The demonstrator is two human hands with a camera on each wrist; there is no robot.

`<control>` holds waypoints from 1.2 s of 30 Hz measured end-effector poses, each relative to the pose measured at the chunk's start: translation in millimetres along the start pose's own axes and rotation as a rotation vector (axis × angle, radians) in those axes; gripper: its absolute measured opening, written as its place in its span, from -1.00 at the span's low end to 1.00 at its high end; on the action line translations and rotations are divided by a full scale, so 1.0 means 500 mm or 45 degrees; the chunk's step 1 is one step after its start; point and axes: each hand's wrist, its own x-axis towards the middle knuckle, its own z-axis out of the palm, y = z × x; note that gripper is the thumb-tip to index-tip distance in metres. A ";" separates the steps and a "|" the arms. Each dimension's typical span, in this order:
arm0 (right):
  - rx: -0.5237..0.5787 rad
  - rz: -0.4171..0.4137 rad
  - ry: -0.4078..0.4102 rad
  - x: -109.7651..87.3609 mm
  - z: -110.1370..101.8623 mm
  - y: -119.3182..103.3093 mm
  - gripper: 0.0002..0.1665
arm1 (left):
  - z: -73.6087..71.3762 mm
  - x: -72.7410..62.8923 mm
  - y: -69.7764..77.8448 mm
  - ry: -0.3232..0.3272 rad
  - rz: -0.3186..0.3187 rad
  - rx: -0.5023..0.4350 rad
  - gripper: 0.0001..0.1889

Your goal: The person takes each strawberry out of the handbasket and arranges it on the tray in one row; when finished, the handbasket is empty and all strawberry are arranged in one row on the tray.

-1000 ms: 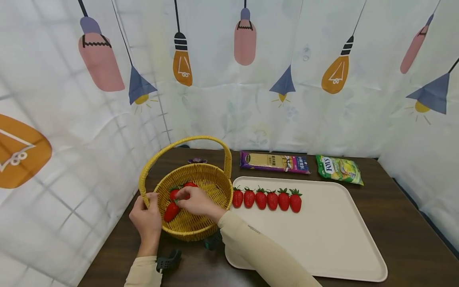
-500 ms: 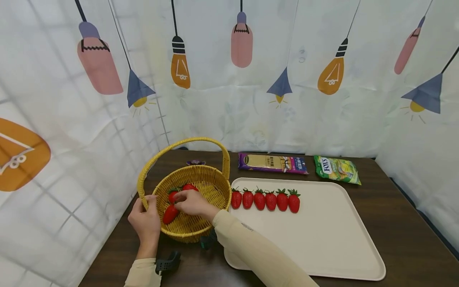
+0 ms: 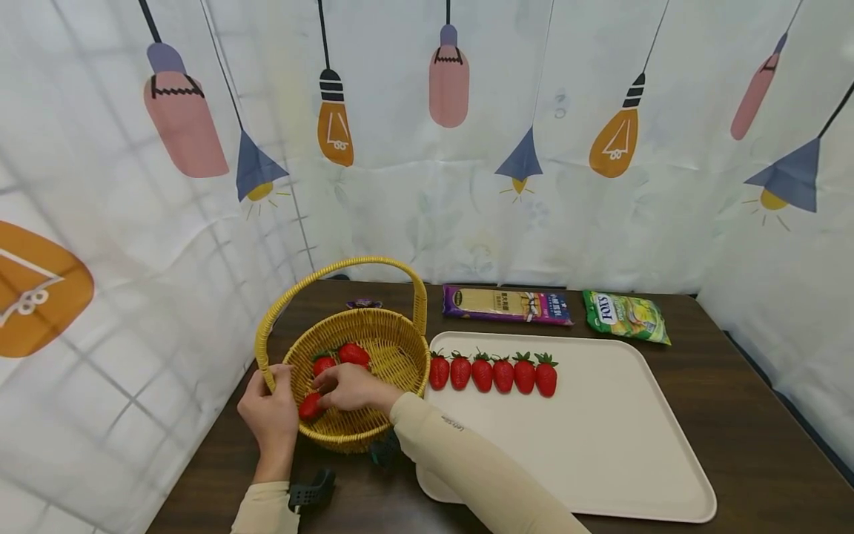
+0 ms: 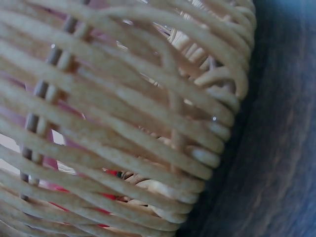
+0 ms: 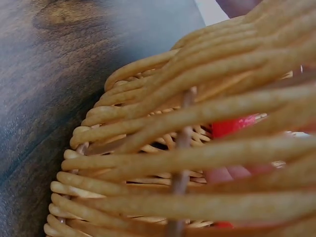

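Strawberry, the nearest of three visible inside the yellow wicker basket, lay low against the basket's left inner wall. Compared with half a second earlier, this fruit sat slightly lower and farther left, and its exposed outline was shorter. The right hand had shifted downward with it, leaving a third strawberry more exposed at the rear; a second strawberry lay between the two.

State of the hands: the right fingertips were at the nearest strawberry; whether they pinched it or merely touched it could not be determined. The left hand gripped the basket rim at the foot of the handle. Both wrist views were largely obstructed by the weave.

The six-piece strawberry row remained in place on the cream tray, beside the basket on the bench. Judgement: the shift constituted an adjustment of fruit within the basket; transfer across the rim was not in progress.
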 end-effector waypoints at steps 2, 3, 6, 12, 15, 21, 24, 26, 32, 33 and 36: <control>0.000 -0.003 -0.019 -0.001 0.002 -0.001 -0.61 | 0.000 0.000 0.001 0.000 -0.004 -0.002 -0.74; -0.001 0.000 -0.019 -0.002 0.003 -0.001 -0.62 | 0.000 0.000 0.001 0.000 -0.005 -0.002 -0.74; 0.014 0.050 0.016 -0.004 0.006 0.000 -0.66 | 0.000 0.000 0.001 0.000 -0.008 0.005 -0.74; 0.051 0.140 0.025 -0.005 0.013 0.001 -0.69 | -0.002 0.000 -0.001 -0.002 -0.014 0.008 -0.73; 0.156 0.168 -0.025 -0.006 0.013 0.000 -0.68 | -0.002 0.000 -0.001 -0.003 -0.015 0.010 -0.73; 0.286 0.171 -0.124 -0.009 0.010 0.000 -0.75 | -0.002 -0.001 0.000 -0.005 -0.005 0.008 -0.73; 0.266 0.146 -0.169 -0.012 0.009 0.002 -0.74 | -0.002 -0.001 -0.001 -0.004 -0.010 0.009 -0.72; 0.263 0.129 -0.190 -0.014 0.008 0.003 -0.71 | -0.003 -0.002 -0.002 -0.003 -0.014 0.011 -0.72; 0.270 0.097 -0.243 -0.016 0.004 0.004 -0.65 | -0.003 -0.001 -0.002 -0.001 -0.009 0.009 -0.73; 0.262 0.090 -0.249 -0.016 0.003 0.005 -0.66 | -0.003 -0.001 -0.001 -0.002 -0.006 0.010 -0.73; 0.232 0.071 -0.268 -0.016 0.000 0.005 -0.66 | -0.002 0.000 0.000 -0.001 0.000 0.010 -0.73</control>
